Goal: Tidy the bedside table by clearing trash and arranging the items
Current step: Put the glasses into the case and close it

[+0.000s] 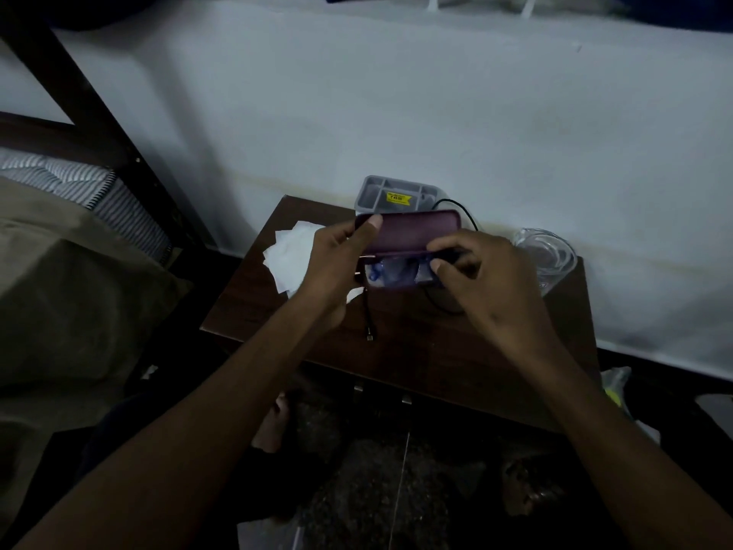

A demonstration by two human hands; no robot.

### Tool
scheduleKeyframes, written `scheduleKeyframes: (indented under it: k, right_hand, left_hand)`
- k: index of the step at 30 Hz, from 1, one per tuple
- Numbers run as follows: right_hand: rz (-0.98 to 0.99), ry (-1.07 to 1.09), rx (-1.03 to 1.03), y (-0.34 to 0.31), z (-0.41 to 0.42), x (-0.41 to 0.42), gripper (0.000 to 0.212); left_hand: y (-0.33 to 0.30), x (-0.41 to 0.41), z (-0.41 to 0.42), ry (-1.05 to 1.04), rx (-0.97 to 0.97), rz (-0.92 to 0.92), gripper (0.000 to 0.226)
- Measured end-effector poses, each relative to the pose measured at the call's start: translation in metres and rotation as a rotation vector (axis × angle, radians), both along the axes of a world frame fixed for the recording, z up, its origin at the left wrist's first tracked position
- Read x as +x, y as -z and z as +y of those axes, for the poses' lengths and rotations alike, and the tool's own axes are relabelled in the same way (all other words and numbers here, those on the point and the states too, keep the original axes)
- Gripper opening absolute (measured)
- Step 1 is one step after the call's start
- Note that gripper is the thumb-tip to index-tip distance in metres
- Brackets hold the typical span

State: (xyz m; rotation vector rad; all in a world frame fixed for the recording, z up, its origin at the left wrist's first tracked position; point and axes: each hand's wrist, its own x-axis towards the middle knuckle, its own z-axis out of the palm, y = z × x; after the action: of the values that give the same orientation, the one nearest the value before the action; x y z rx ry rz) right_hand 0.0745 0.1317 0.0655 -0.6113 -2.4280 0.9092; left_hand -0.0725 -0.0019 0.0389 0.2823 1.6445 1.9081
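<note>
A dark purple hinged case (412, 234) stands open above the dark wooden bedside table (428, 351), with bluish contents showing in its lower half. My left hand (337, 267) grips the case's left end, thumb on the raised lid. My right hand (488, 283) pinches the case's right front edge. White crumpled paper (287, 254) lies at the table's left edge. A black cable (369, 315) trails from under the case toward the table's front.
A grey plastic organiser tray (396, 194) with a yellow sticker stands at the table's back against the white wall. A clear glass container (549, 258) sits at the back right. A bed with a striped mattress (71, 184) is on the left.
</note>
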Motion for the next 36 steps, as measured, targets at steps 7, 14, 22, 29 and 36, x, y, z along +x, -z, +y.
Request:
scheduleKeyframes:
  k: [7, 14, 22, 29, 36]
  right_hand:
    - [-0.087, -0.178, -0.128, -0.023, 0.034, 0.007, 0.091]
    - [-0.097, -0.336, -0.191, -0.008, 0.032, 0.003, 0.113]
    - [0.036, -0.235, -0.265, -0.013, 0.034, 0.006, 0.069]
    - [0.132, -0.187, -0.275, -0.012, 0.037, 0.006, 0.035]
    - [0.133, -0.178, -0.264, -0.012, 0.036, 0.007, 0.032]
  left_hand:
    - [-0.013, -0.027, -0.01, 0.073, 0.008, -0.021, 0.033]
    - [-0.018, -0.023, -0.012, 0.146, -0.008, -0.103, 0.025]
    - [-0.024, -0.024, -0.024, 0.427, 0.143, -0.031, 0.046]
    - [-0.013, -0.021, -0.019, 0.474, 0.194, 0.115, 0.055]
    - [-0.015, -0.017, -0.017, 0.368, 0.19, 0.122, 0.05]
